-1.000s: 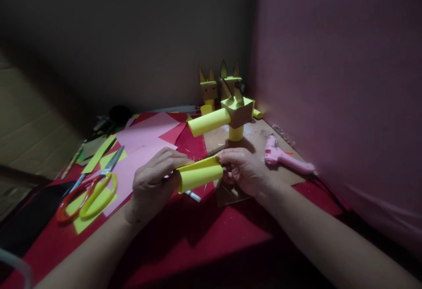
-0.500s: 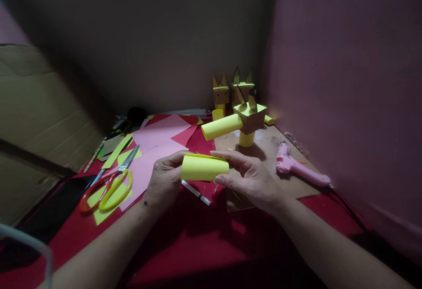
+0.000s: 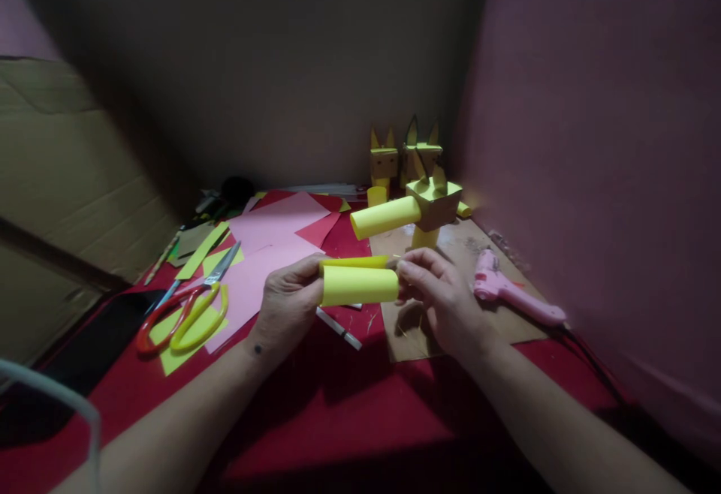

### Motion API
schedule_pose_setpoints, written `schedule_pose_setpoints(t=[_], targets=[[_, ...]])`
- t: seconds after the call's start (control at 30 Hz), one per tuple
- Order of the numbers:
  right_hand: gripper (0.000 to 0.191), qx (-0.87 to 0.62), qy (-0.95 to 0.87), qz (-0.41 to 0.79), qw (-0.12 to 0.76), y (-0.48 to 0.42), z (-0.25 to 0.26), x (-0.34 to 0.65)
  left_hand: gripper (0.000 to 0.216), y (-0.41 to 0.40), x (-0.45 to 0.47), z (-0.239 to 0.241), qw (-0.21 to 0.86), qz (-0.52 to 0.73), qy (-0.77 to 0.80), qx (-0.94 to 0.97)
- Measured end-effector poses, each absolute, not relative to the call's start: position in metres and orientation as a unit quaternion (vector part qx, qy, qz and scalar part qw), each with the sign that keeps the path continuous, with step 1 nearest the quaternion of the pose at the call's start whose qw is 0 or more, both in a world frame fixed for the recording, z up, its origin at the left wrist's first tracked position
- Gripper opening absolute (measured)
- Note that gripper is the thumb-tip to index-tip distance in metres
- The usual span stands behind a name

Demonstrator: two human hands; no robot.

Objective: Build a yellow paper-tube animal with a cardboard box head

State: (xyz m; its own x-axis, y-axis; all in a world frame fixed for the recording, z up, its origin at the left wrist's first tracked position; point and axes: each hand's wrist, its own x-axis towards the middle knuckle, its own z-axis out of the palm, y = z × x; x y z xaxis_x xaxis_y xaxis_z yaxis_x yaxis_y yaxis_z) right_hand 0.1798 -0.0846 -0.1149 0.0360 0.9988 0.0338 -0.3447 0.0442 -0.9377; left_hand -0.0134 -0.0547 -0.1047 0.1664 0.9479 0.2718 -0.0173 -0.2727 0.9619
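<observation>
Between my two hands is a curled piece of yellow paper (image 3: 360, 285), held level above the table like a short roll with its long edge gaping along the top. My left hand (image 3: 293, 291) is closed on its left end. At its right end, the thumb and fingers of my right hand (image 3: 436, 284) pinch the edge. Just behind stands a cardboard box figure (image 3: 438, 209) with pointed ears, on a yellow paper tube. Another yellow tube (image 3: 386, 216) sticks out from its left side.
Scissors (image 3: 194, 306) with red and yellow handles lie left on pink paper (image 3: 270, 254) and yellow scraps. A pink glue gun (image 3: 515, 291) rests on a cardboard sheet (image 3: 467, 246) at right. A white stick (image 3: 339, 329) lies below my hands; two eared figures (image 3: 384, 162) stand behind.
My right fingers have shifted from around the roll's right end to a pinch at its edge. The roll's top edge gapes wider. The view has shifted slightly.
</observation>
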Motion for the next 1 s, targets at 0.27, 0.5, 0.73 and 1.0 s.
schedule_pose_setpoints(t=[0.27,0.5,0.73,1.0], targets=[[0.019,-0.439,-0.386,0.6,0.546,-0.082,-0.118,0.178,0.022,-0.049,-0.022,-0.116,0.245,0.51,0.301,0.767],[0.015,-0.413,-0.375,0.602,0.572,-0.081,-0.119,0.179,0.025,-0.049,-0.025,-0.109,0.177,0.488,0.259,0.814],[0.021,-0.401,-0.336,0.637,0.566,-0.078,-0.115,0.178,0.023,-0.051,-0.025,-0.102,0.108,0.463,0.238,0.847],[0.023,-0.408,-0.289,0.69,0.523,-0.078,-0.113,0.178,0.024,-0.047,-0.024,-0.103,0.025,0.438,0.153,0.885]])
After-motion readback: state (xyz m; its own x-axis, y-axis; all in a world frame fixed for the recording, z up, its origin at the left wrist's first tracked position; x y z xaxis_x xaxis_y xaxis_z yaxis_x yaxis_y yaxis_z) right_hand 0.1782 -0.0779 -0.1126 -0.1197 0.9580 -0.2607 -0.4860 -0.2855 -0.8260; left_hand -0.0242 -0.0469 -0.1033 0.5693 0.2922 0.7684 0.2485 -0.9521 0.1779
